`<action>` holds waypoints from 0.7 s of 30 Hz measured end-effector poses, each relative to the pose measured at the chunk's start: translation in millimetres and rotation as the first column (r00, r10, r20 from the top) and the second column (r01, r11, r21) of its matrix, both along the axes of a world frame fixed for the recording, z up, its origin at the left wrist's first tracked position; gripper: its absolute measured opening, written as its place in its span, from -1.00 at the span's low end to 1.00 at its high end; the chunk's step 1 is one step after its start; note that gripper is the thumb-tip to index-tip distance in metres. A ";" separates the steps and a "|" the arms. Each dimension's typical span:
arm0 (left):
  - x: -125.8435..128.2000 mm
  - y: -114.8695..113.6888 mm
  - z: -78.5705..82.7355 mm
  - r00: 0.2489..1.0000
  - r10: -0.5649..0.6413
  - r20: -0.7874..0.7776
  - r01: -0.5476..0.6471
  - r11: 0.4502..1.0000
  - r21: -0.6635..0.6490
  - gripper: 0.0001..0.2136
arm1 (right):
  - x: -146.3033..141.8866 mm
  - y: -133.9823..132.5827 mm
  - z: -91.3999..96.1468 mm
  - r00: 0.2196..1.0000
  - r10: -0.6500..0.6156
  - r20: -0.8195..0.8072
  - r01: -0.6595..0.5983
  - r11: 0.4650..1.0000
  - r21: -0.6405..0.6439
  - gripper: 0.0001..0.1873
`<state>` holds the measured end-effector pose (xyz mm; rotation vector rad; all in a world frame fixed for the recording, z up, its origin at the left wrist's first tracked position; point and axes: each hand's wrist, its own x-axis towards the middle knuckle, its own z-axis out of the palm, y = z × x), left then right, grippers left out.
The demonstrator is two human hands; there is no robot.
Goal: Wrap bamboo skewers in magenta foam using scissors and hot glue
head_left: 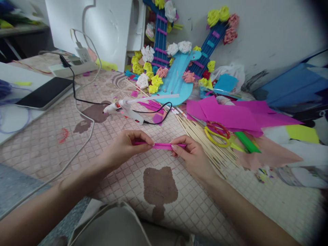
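Both hands pinch a narrow folded strip of pink paper (163, 146) held level above the patterned mat (102, 147). My left hand (128, 145) grips its left end with thumb and fingers closed. My right hand (191, 153) holds the right end, fingers curled round it. A white hot glue gun (125, 108) with a black cord lies just beyond the hands. To the right lie a bundle of thin wooden sticks (205, 140) and yellow-and-red scissors (217, 133).
Pink paper sheets (230, 114) and other coloured sheets spread at the right. Blue guitar-shaped paper crafts with paper flowers (166, 65) lean on the wall behind. A black phone (44, 93) rests at the left, beside a power strip (71, 68) with cables.
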<state>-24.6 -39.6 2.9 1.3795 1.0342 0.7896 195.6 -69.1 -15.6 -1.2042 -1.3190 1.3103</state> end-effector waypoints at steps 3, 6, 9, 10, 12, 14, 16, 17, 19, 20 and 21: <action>-0.6 0.0 -0.8 1.000 0.003 -0.026 -0.003 1.000 0.011 -0.94 | 0.2 -0.2 -1.2 0.999 -0.014 0.032 0.013 1.000 0.021 -0.90; -2.0 0.2 -2.7 1.000 0.008 -0.015 -0.008 1.000 0.007 -0.92 | 0.5 -0.2 -2.0 0.999 -0.025 0.046 0.024 0.999 0.037 -0.91; -3.1 0.6 -3.9 1.000 0.017 0.014 -0.017 1.000 -0.011 -0.88 | 0.7 -0.3 -1.7 0.999 -0.028 0.042 0.026 0.999 0.040 -0.91; -3.2 0.8 -3.7 1.000 0.017 0.019 -0.017 1.000 -0.004 -0.86 | 0.6 -0.4 -1.5 0.999 -0.027 0.042 0.026 0.999 0.043 -0.92; -2.6 1.4 -1.7 1.000 -0.010 0.001 0.010 0.999 0.037 -0.84 | 0.3 -0.5 -0.9 0.999 -0.023 0.046 0.021 0.999 0.046 -0.92; -0.4 1.7 2.0 0.995 -0.072 -0.066 0.079 0.991 0.104 -0.84 | -0.2 -0.5 -0.3 0.998 -0.012 0.056 0.009 0.999 0.047 -0.92; 3.7 1.6 6.3 0.978 -0.125 -0.169 0.156 0.970 0.187 -0.86 | -0.6 -0.5 0.3 0.998 -0.004 0.068 0.000 0.999 0.048 -0.92; 6.4 1.2 8.3 0.967 -0.124 -0.221 0.177 0.955 0.237 -0.88 | -0.7 -0.5 0.6 0.997 0.000 0.075 -0.003 0.999 0.049 -0.92; 12.7 0.4 11.5 0.946 -0.082 -0.314 0.193 0.919 0.343 -0.91 | -0.7 -0.3 1.6 0.996 0.003 0.086 -0.007 0.999 0.046 -0.92; 16.0 0.0 12.5 0.933 -0.055 -0.356 0.203 0.896 0.396 -0.91 | -0.7 -0.2 2.1 0.996 0.003 0.087 -0.007 0.999 0.041 -0.92; 19.1 -0.4 13.4 0.918 -0.031 -0.396 0.221 0.868 0.444 -0.90 | -0.5 -0.1 2.5 0.996 0.006 0.086 -0.009 0.999 0.036 -0.92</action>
